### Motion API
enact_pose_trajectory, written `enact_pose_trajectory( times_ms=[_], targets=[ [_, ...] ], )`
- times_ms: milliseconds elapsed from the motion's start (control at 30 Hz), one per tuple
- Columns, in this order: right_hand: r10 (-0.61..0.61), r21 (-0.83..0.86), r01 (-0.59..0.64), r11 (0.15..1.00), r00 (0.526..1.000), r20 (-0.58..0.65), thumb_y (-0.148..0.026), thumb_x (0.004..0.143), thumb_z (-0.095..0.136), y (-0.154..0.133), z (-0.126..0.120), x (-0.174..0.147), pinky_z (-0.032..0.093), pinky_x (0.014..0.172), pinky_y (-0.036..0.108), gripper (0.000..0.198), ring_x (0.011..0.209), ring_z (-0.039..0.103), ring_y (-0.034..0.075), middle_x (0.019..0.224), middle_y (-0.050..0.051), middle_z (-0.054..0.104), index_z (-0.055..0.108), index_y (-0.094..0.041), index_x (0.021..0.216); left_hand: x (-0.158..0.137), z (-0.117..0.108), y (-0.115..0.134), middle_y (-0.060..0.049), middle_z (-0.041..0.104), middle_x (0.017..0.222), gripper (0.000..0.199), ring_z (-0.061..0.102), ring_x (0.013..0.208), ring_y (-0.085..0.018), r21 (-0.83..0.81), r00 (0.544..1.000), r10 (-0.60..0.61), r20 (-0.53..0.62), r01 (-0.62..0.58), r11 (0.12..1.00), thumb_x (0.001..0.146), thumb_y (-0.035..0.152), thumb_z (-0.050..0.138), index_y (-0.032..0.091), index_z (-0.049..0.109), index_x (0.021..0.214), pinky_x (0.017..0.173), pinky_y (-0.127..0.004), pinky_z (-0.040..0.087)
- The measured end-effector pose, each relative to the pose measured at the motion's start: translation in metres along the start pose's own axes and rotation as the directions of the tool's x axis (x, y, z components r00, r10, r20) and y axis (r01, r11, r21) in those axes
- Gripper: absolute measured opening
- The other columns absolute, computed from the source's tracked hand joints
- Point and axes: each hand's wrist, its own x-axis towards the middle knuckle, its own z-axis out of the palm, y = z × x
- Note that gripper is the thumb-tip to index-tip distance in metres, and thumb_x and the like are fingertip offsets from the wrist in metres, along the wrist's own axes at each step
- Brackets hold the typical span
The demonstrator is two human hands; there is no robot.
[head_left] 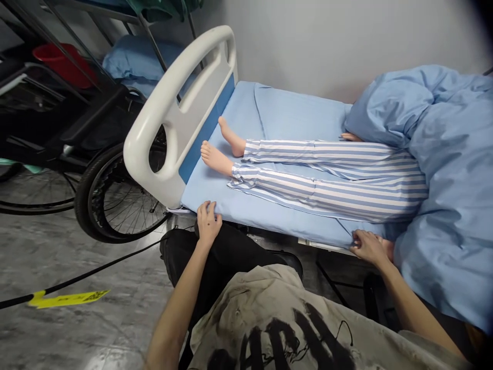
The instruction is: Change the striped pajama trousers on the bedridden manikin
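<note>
My left hand (209, 224) rests on the near edge of the blue-sheeted mattress (300, 121), close to the foot end, its fingers apart and slightly bent. Farther right along the same edge lies my right hand (370, 247), fingers loosely curved on the sheet and holding nothing visible. Just beside it, part of another hand (388, 250) shows from under a light blue quilt (447, 149). On the bed lies a manikin-like figure in blue-and-white striped trousers (339, 190), with bare feet (217, 158) toward the footboard. The quilt hides its upper body.
A white footboard (181, 77) with cut-out handles rises at the bed's left end. Beyond it stands a wheelchair (115, 198), with a red bucket (65, 64) behind. A black cable (115, 258) with a yellow tag (71, 299) crosses above the grey floor.
</note>
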Motion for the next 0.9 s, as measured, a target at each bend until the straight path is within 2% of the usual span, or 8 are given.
enact_pose_trajectory(
  times_ms=[367,467,533,633,667,733,800,900],
  targets=[
    [-0.005,-0.028,0.005,1.000,1.000,0.000,-0.039,0.067,0.059,0.008,0.001,0.002,0.035,0.076,0.037,0.024,0.085,0.059,0.027,0.087,0.007,0.067,0.054,-0.022,0.083,-0.044,-0.003,0.000,-0.022,0.054,0.126,0.037,0.050,0.123,-0.033,-0.050,0.999,-0.001,-0.045,-0.002,0.999,0.081,0.012,0.051,0.010,0.063,0.116,0.103,-0.049,0.044],
    [-0.046,-0.030,0.043,0.999,0.995,-0.086,-0.040,0.070,0.059,-0.009,-0.012,-0.005,0.039,0.079,0.040,0.027,0.091,0.058,0.030,0.094,0.011,0.065,0.058,-0.020,0.089,-0.057,-0.009,-0.003,-0.020,0.055,0.124,0.037,0.052,0.121,-0.031,-0.071,0.996,-0.062,-0.059,0.058,0.996,0.081,0.014,0.052,0.011,0.063,0.116,0.102,-0.048,0.045],
    [-0.099,0.033,0.108,0.994,0.971,-0.216,-0.038,0.075,0.058,-0.047,-0.025,-0.012,0.041,0.083,0.044,0.028,0.099,0.056,0.033,0.104,0.014,0.064,0.060,-0.019,0.097,-0.067,-0.016,-0.005,-0.018,0.058,0.121,0.035,0.055,0.117,-0.029,-0.088,0.992,-0.112,-0.055,0.107,0.990,0.082,0.015,0.052,0.012,0.063,0.115,0.102,-0.046,0.046],
    [-0.195,0.321,0.286,0.903,0.938,-0.287,-0.030,0.086,0.052,-0.147,-0.040,-0.019,0.045,0.087,0.045,0.016,0.097,0.058,0.029,0.098,0.011,0.065,0.059,-0.023,0.098,-0.082,-0.028,-0.006,-0.017,0.060,0.117,0.030,0.057,0.113,-0.027,-0.116,0.985,-0.173,-0.028,0.169,0.979,0.083,0.016,0.052,0.013,0.064,0.111,0.101,-0.044,0.047],
    [-0.310,0.438,0.364,0.822,0.931,-0.192,-0.028,0.090,0.049,-0.186,-0.042,-0.017,0.047,0.087,0.043,0.014,0.095,0.059,0.027,0.097,0.009,0.065,0.059,-0.025,0.099,-0.087,-0.031,-0.005,-0.016,0.061,0.116,0.030,0.057,0.113,-0.026,-0.120,0.980,-0.198,-0.015,0.194,0.974,0.083,0.017,0.051,0.013,0.065,0.110,0.101,-0.044,0.046],
    [-0.526,0.616,0.406,0.675,0.850,0.015,-0.028,0.095,0.043,-0.262,-0.038,-0.001,0.049,0.085,0.039,0.017,0.091,0.060,0.023,0.093,0.004,0.065,0.059,-0.026,0.094,-0.096,-0.035,-0.005,-0.016,0.062,0.117,0.029,0.056,0.114,-0.026,-0.105,0.965,-0.260,0.013,0.260,0.960,0.084,0.017,0.051,0.014,0.065,0.109,0.101,-0.044,0.045],
    [-0.578,0.694,0.280,0.663,0.781,0.238,-0.029,0.100,0.037,-0.323,-0.026,0.025,0.049,0.090,0.037,0.026,0.094,0.061,0.020,0.095,0.001,0.065,0.061,-0.023,0.094,-0.104,-0.035,-0.004,-0.015,0.062,0.118,0.029,0.054,0.115,-0.027,-0.062,0.942,-0.333,0.030,0.335,0.940,0.083,0.016,0.050,0.016,0.066,0.107,0.102,-0.046,0.042],
    [-0.588,0.695,0.228,0.682,0.736,0.335,-0.034,0.101,0.045,-0.379,-0.004,0.069,0.053,0.087,0.037,0.027,0.093,0.064,0.018,0.101,0.004,0.066,0.063,-0.015,0.105,-0.118,-0.030,-0.003,-0.014,0.063,0.119,0.028,0.052,0.114,-0.029,-0.013,0.903,-0.429,0.008,0.429,0.903,0.080,0.015,0.049,0.017,0.067,0.102,0.103,-0.050,0.038]
  ],
)
